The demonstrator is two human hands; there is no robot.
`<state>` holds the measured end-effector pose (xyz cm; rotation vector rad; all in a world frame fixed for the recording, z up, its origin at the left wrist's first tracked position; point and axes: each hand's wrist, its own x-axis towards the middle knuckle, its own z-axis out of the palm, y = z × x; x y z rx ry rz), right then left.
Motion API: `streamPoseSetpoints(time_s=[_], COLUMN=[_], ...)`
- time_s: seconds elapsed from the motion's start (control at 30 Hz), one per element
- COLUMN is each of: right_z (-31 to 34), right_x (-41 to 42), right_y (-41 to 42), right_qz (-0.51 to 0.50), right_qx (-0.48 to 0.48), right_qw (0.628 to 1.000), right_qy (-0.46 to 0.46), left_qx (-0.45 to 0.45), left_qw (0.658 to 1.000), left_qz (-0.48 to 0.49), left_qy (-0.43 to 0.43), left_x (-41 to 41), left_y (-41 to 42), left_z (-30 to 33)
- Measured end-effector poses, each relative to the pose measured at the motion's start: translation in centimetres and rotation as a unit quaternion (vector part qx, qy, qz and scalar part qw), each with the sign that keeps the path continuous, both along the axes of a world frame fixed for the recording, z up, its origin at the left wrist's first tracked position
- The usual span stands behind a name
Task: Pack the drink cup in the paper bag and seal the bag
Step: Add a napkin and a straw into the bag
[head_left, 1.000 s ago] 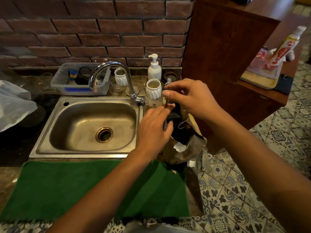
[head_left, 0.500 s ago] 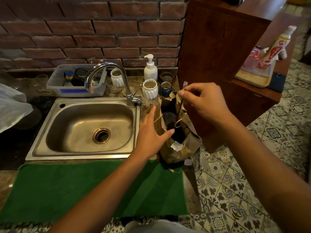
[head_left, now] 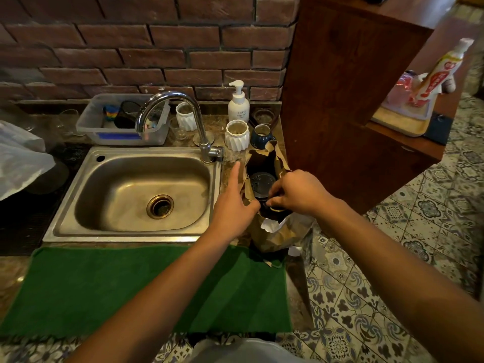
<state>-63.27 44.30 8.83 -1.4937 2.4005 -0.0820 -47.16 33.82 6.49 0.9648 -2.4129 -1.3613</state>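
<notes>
Brown paper bag [head_left: 272,231] stands open on the tabletop [head_left: 230,163] right of the steel sink [head_left: 131,231], the drink cup [head_left: 262,183] upright inside it, dark lid showing. My left hand [head_left: 233,205] braces the bag's near-left edge, fingers extended. My right hand [head_left: 296,193] reaches into the mouth, fingers curled; whether they pinch anything I cannot tell. Behind the bag crowd a blue cup [head_left: 262,137], a white ribbed cup [head_left: 237,136] and a soap pump [head_left: 238,106]. A wooden cabinet [head_left: 340,100] hems in its right side; a green mat [head_left: 131,289] lies in front.

Both forearms bare, no sleeves; pale garment [head_left: 243,349] at bottom edge.
</notes>
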Motion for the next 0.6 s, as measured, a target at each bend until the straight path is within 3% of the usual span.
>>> streamPoseSetpoints(time_s=[0.13, 0.23, 0.3, 0.47, 0.6], right_z=[0.5, 1.4, 1.7, 0.3, -0.3], right_x=[-0.5, -0.9, -1.2, -0.2, 1.2], right_y=[0.7, 1.9, 2.7, 4.6, 4.6], right_qz=[-0.034, -0.124, -0.192, -0.272, -0.249], right_qx=[-0.093, -0.248, -0.286, -0.181, -0.141], right_qw=[0.992, 0.955, 0.932, 0.909, 0.921], right_qy=[-0.072, -0.104, -0.114, -0.259, -0.264], left_qx=[0.017, 0.021, -0.007, -0.084, -0.073], left_qw=[1.0, 1.0, 1.0, 0.996, 0.997], left_qz=[0.0, -0.005, -0.005, -0.016, 0.007], left_qy=[0.002, 0.009, 0.013, -0.001, -0.002], left_x=[0.2, 0.4, 0.4, 0.6, 0.8], left_y=[-0.4, -0.6, -0.8, -1.3, -1.1], left_z=[0.6, 1.0, 1.0, 1.2, 2.1])
